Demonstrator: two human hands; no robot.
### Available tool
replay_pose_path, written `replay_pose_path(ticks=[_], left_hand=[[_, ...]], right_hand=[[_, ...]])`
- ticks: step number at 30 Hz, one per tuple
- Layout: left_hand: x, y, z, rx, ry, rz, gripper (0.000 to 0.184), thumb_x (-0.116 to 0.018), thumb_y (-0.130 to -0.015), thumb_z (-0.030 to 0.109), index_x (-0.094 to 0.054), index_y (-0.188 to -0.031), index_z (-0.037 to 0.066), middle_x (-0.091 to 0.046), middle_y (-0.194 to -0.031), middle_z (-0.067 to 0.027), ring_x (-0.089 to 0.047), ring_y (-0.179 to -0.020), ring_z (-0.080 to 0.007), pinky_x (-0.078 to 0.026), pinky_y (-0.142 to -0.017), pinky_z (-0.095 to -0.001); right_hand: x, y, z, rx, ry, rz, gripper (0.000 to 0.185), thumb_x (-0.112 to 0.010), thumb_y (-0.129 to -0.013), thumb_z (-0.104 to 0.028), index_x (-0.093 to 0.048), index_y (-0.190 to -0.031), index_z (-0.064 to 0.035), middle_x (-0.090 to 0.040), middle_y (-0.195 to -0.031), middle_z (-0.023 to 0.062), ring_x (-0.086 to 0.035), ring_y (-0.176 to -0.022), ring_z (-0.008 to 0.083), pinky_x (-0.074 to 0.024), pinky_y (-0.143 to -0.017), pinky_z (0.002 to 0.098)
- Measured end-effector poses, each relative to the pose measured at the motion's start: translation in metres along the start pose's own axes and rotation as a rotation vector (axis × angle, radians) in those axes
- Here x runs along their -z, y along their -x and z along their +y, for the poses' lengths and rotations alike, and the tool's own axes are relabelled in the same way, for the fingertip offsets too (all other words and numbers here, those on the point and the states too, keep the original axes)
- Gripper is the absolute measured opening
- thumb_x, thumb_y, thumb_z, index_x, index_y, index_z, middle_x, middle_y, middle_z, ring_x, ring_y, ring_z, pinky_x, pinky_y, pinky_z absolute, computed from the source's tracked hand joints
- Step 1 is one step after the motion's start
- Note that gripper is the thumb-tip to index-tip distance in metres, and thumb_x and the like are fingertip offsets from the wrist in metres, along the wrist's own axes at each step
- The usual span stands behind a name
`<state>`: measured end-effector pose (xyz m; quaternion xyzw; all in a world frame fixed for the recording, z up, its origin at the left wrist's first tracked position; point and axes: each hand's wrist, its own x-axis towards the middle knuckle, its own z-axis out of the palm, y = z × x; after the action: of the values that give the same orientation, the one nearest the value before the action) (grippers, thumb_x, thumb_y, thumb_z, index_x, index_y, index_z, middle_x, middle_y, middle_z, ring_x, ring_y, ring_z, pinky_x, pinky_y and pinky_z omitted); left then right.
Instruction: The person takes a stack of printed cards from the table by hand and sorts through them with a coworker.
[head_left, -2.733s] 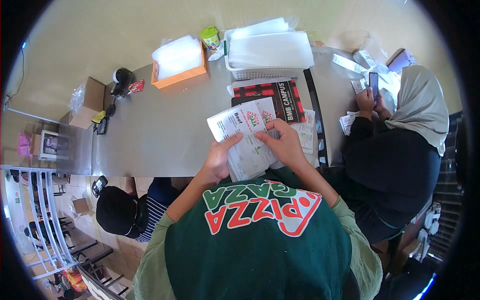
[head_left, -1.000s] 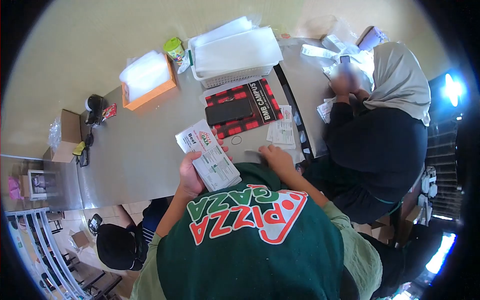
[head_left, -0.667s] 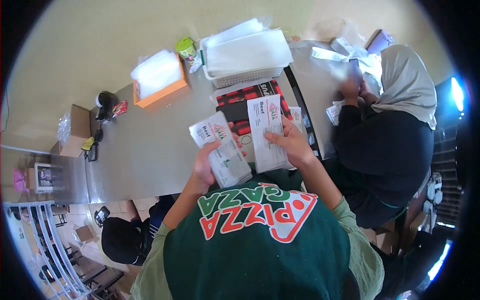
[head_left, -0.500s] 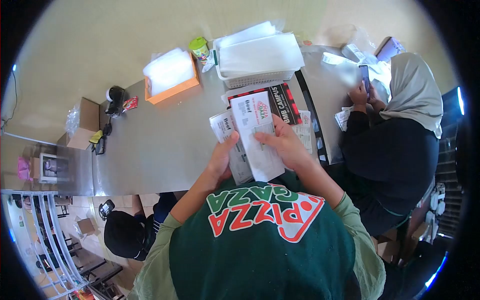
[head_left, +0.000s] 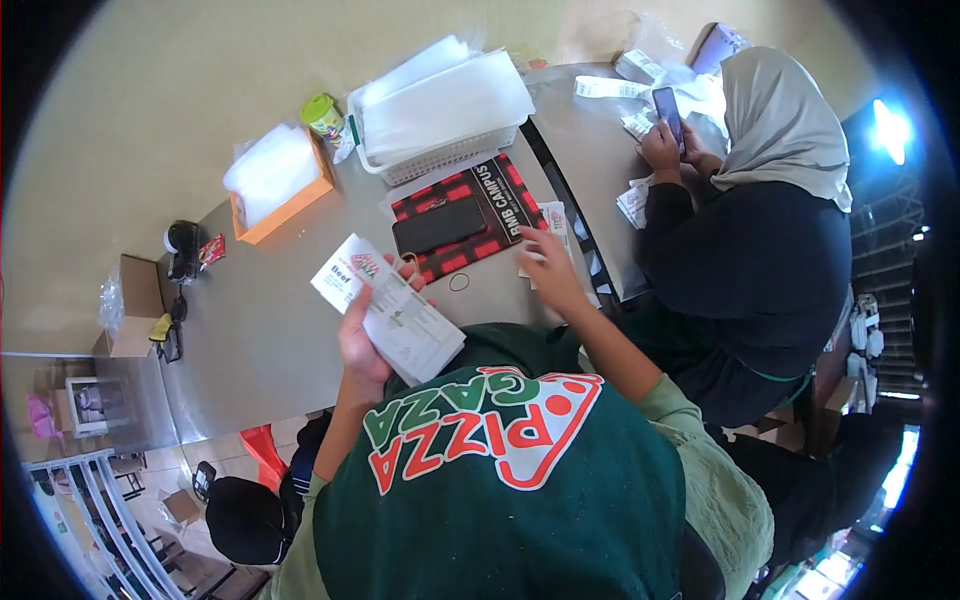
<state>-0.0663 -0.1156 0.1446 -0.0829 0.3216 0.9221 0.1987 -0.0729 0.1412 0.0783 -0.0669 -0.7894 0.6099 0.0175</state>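
My left hand (head_left: 362,345) is closed around a stack of white printed papers (head_left: 390,318) marked "Beef", tilted above the table's front edge. My right hand (head_left: 550,268) is raised, fingers apart and holding nothing I can see, beside more printed papers (head_left: 557,222) on the table. Between the hands lies a red-and-black checked pad (head_left: 445,265) lettered "BMB CAMPUS", with a dark phone (head_left: 438,226) on top. A thin rubber band (head_left: 459,282) rests on the metal just in front of the pad.
A white basket of paper sheets (head_left: 440,150) stands at the back, with a green-lidded cup (head_left: 321,115) and an orange box (head_left: 285,205) to its left. At right, a co-worker (head_left: 750,240) holds a phone. Another person's dark head covering (head_left: 250,520) shows at lower left.
My right hand has let go of the papers and moved apart to the right. My left hand alone keeps the stack, now farther left, uncovering the pad and phone. The view has shifted.
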Motion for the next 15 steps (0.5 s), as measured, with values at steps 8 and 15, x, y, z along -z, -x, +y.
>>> replay_pose_path(ticks=[8,15], left_hand=[[0.005,-0.004,-0.003,0.024,-0.005,0.02,0.052,-0.046,-0.086,0.033,-0.036,-0.129,0.005,-0.052,-0.101,-0.0106,-0.052,-0.094,-0.0246,-0.043,-0.087,-0.0479],[-0.007,-0.004,-0.012,0.061,0.011,0.017,0.054,-0.047,-0.084,0.03,-0.035,-0.129,0.002,-0.052,-0.098,-0.0112,-0.053,-0.089,-0.0235,-0.045,-0.083,-0.0459]], right_hand=[[0.05,-0.015,0.135,-0.24,0.131,0.2,0.043,-0.062,-0.075,-0.02,-0.052,-0.108,0.0062,-0.064,-0.089,0.0149,-0.063,-0.08,0.0257,-0.0468,-0.075,0.034],[0.036,-0.055,0.117,-0.442,0.417,0.208,0.056,-0.069,-0.07,-0.033,-0.052,-0.11,0.0023,-0.06,-0.105,0.0184,-0.058,-0.098,0.0304,-0.044,-0.084,0.0363]])
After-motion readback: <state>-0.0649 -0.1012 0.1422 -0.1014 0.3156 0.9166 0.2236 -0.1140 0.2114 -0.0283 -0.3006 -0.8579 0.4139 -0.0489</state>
